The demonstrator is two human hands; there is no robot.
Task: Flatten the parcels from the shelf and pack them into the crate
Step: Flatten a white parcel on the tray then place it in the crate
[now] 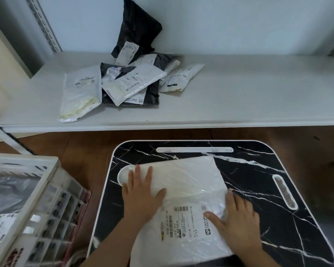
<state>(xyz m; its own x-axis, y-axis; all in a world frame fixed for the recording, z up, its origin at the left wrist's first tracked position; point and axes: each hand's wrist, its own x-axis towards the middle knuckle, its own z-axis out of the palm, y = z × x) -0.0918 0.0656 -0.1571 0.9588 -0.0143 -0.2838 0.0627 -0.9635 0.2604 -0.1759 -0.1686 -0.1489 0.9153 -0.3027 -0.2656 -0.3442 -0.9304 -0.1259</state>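
While both palms sit flat on the parcel (pixel 183 205) on the tray (pixel 249 170), fingers spread and gripping nothing, press outward from the middle. Left hand (pixel 141 197) pins the left edge, right hand (pixel 237 222) the lower right by the label (pixel 183 222). I'd push trapped air toward the far end, then move it to the crate (pixel 27 199), left. More parcels wait on the shelf (pixel 239 97).

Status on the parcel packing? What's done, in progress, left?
Done: at least one labelled grey parcel lies in the white slatted crate. In hand: both hands, left and right, press flat a white plastic parcel on the black marble-patterned table. Left: a pile of black and white parcels on the white shelf.
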